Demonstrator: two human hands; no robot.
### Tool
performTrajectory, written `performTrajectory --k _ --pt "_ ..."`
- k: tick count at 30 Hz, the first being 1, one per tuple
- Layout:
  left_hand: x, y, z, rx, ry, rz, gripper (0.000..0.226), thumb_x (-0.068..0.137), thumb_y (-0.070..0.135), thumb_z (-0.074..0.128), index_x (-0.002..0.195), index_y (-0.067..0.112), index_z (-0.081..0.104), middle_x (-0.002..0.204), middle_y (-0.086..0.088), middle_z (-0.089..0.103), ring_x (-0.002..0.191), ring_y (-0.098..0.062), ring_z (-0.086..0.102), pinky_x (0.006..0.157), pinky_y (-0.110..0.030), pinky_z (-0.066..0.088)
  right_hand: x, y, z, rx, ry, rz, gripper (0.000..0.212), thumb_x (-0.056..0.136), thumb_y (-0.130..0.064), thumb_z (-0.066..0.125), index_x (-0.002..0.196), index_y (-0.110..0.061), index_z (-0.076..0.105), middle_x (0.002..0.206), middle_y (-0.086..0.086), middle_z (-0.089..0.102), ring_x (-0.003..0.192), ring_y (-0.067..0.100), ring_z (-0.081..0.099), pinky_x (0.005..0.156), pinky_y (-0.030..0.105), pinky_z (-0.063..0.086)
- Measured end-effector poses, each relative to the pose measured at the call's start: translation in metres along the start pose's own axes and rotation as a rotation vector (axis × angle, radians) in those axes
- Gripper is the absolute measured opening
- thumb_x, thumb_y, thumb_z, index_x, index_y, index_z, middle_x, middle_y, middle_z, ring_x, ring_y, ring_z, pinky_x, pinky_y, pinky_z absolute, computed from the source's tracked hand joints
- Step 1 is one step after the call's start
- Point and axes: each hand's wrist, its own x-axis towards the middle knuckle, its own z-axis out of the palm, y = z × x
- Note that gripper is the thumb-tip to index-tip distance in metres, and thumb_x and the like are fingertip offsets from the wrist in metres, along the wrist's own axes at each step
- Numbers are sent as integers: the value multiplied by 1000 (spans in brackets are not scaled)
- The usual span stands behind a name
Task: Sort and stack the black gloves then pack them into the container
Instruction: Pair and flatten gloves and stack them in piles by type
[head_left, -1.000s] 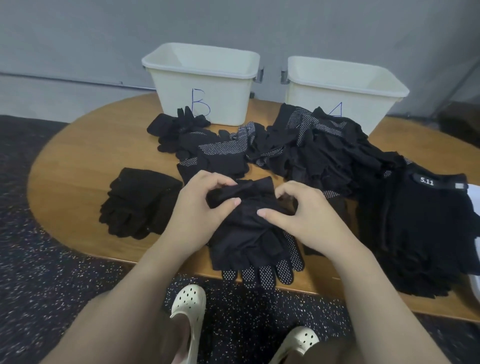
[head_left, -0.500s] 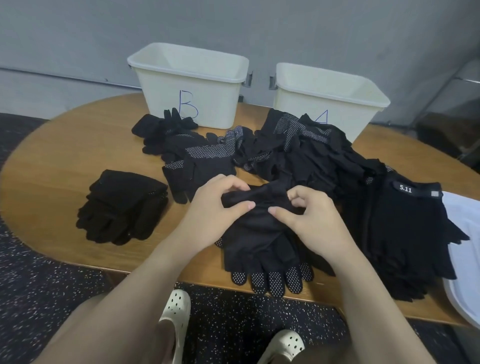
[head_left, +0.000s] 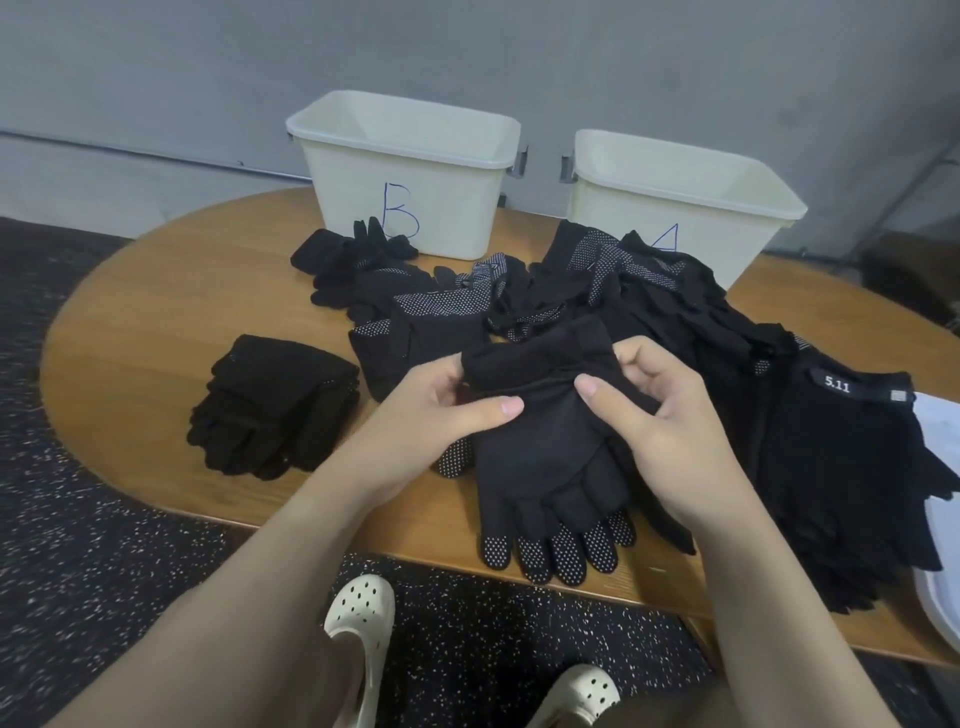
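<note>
My left hand (head_left: 434, 410) and my right hand (head_left: 660, 415) both grip the cuff end of a black dotted-palm glove (head_left: 540, 452), which lies on top of other gloves near the table's front edge, fingers pointing toward me. A loose heap of black gloves (head_left: 597, 291) spreads across the middle of the table. A neat stack of plain black gloves (head_left: 275, 405) sits at the left. Another stack with a "5.11" label (head_left: 852, 447) lies at the right. Two cream containers stand at the back, one marked B (head_left: 405, 171) and one marked A (head_left: 680, 202).
The round wooden table (head_left: 156, 322) has bare wood at its left. A white tray or lid (head_left: 940, 587) juts over the right edge. Below the table edge are dark speckled floor and my two white clogs (head_left: 363, 613).
Both hands have lifted the glove's cuff a little and spread it between them. The view has shifted slightly; the stacks and containers stay where they were.
</note>
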Motion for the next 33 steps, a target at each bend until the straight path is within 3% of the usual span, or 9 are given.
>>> performTrajectory --k 3,8,11,14,20,24,28,30,33 --pt "-2 1 1 89 -25 4 38 94 6 70 130 17 66 127 10 72 120 -6 65 95 -18 51 1 -2 3 55 -8 8 26 93 -27 71 95 -4 60 100 20 68 102 42 65 95 61 53" --pt "1 -3 -1 203 -5 -4 36 96 17 71 132 21 67 130 12 70 124 -6 63 109 -33 48 3 1 6 60 -30 -1 17 96 -23 71 95 -9 61 101 15 70 103 39 66 92 57 56" --pt "2 -3 -1 211 31 -15 41 91 39 74 130 29 69 133 10 68 125 -8 62 112 -42 46 3 2 4 113 -51 -4 5 98 -15 69 97 -12 65 104 8 73 105 30 69 92 45 57" --pt "3 1 -1 214 55 -3 46 84 54 70 126 38 70 133 9 65 126 -8 60 112 -42 46 3 3 5 208 -48 4 14 93 -25 72 98 -14 66 107 10 73 106 32 68 96 50 55" --pt "-16 14 -8 58 148 -21 23 99 23 65 119 17 73 118 1 76 114 -17 70 103 -40 53 6 -2 30 406 -93 130 5 93 -16 69 98 -15 70 105 12 77 100 26 72 87 38 56" --pt "-30 13 -34 127 275 -126 19 97 24 67 112 17 76 110 4 78 107 -15 73 104 -44 52 7 3 59 245 -164 220 7 99 -13 68 105 -9 69 101 8 79 98 25 76 88 43 60" --pt "-38 14 -52 245 328 -163 16 97 23 69 110 19 77 106 7 79 103 -11 74 102 -43 54 7 1 79 30 -123 251 9 95 -26 73 100 -19 70 91 -2 80 81 17 77 63 35 58" --pt "-40 15 -58 271 363 -178 16 96 25 70 109 20 77 105 7 79 101 -11 74 100 -44 56 7 -4 86 59 -135 317 13 95 -26 73 105 -18 69 91 0 79 74 20 77 53 33 57" --pt "-44 16 -70 274 398 -198 18 96 28 70 110 20 78 105 6 79 100 -13 75 98 -45 56 8 -10 94 147 -183 381 21 95 -23 73 113 -15 66 92 6 79 66 22 74 50 31 57"
